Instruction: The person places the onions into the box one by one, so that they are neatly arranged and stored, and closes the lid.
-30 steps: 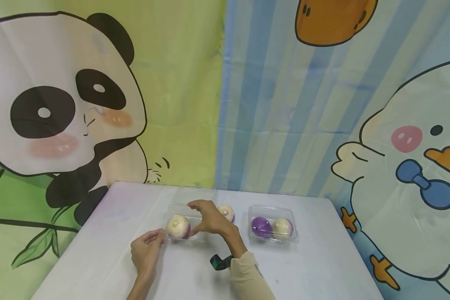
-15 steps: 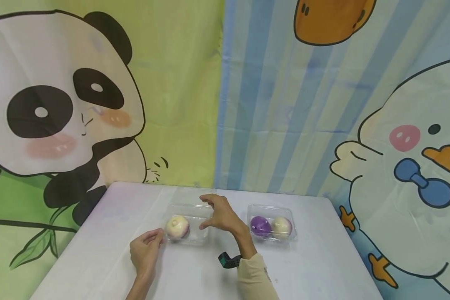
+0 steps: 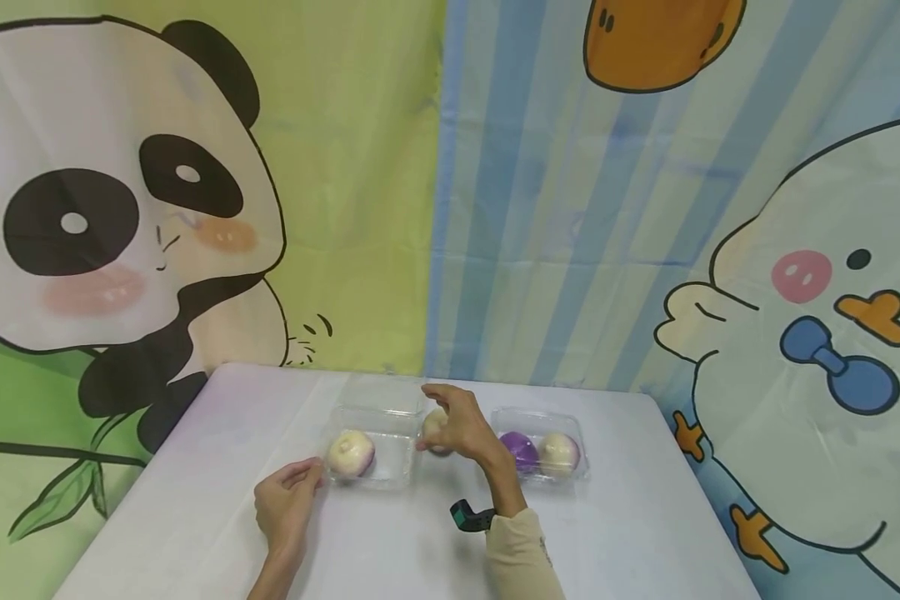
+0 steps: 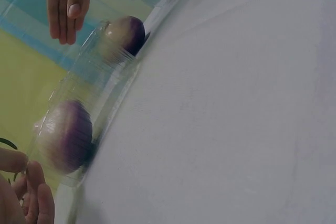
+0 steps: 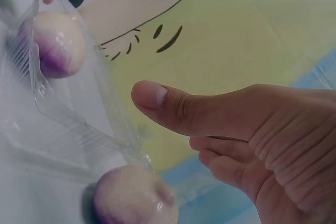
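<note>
My left hand (image 3: 285,502) pinches the left edge of an open clear plastic clamshell box (image 3: 392,463). In the box's left half sits a round cream-and-purple vegetable (image 3: 351,454), which looks like a turnip. My right hand (image 3: 461,427) is spread in a wide C, thumb apart from the fingers, and holds nothing. Close to it, just right of the box, a second turnip-like vegetable (image 3: 436,427) rests on the table, partly hidden by the hand in the head view. The right wrist view shows that loose vegetable (image 5: 135,196) below the thumb, apart from it.
A second clear box (image 3: 581,450) stands to the right, holding a purple vegetable (image 3: 519,451) and a cream-and-purple one (image 3: 558,455). The first box's lid (image 3: 382,392) lies back behind it. Printed curtains (image 3: 360,208) hang behind the white table (image 3: 615,533).
My right hand has moved right, from over the left box to the loose vegetable, its fingers still spread. The left hand stays at the box's edge.
</note>
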Demonstrator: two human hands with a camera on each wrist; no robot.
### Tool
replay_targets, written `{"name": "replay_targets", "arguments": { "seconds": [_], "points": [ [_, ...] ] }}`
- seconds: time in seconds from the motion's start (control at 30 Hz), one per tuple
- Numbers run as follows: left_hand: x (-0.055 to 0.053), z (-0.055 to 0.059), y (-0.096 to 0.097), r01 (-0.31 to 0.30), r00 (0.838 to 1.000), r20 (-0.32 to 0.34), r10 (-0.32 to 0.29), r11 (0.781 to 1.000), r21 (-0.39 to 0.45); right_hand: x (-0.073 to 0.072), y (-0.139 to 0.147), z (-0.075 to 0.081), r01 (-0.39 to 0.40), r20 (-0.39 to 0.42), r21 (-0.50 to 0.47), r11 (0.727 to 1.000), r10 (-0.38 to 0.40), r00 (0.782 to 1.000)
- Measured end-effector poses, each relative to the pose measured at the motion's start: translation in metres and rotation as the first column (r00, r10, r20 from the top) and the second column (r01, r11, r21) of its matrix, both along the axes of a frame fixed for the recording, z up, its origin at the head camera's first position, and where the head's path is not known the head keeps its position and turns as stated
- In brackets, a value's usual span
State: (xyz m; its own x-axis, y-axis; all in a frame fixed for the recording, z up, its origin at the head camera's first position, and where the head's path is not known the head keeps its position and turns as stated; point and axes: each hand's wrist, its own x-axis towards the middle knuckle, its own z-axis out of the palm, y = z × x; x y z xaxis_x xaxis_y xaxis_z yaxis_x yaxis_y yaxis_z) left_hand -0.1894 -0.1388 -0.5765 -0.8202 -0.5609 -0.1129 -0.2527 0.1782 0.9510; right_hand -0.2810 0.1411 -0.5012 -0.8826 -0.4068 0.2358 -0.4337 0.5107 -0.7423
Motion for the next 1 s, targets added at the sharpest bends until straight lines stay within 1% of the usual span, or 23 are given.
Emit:
{"name": "replay_targets", "arguments": {
  "seconds": [0.1, 0.3, 0.5, 0.77, 1.0],
  "points": [
    [0.001, 0.000, -0.001, -0.002, 1.000, 0.006, 0.002, 1.000, -0.005, 0.000, 0.003, -0.004, 0.029, -0.005, -0.007, 1.000, -0.029, 1.000],
    [0.000, 0.000, -0.002, 0.004, 1.000, -0.010, -0.004, 1.000, -0.002, -0.001, 0.009, -0.015, 0.096, -0.033, -0.018, 0.995, -0.096, 0.995],
    [0.000, 0.001, -0.001, 0.004, 1.000, -0.005, -0.004, 1.000, 0.002, -0.002, 0.016, -0.023, 0.133, -0.058, -0.018, 0.991, -0.134, 0.989],
    [0.001, 0.000, 0.000, -0.007, 1.000, -0.012, 0.007, 1.000, 0.003, -0.002, 0.024, -0.032, 0.156, -0.040, -0.013, 0.988, -0.156, 0.987],
    [0.002, 0.001, 0.000, -0.001, 1.000, -0.014, 0.001, 1.000, -0.002, -0.003, 0.025, -0.038, 0.185, -0.014, 0.044, 0.982, -0.185, 0.983]
  ]
}}
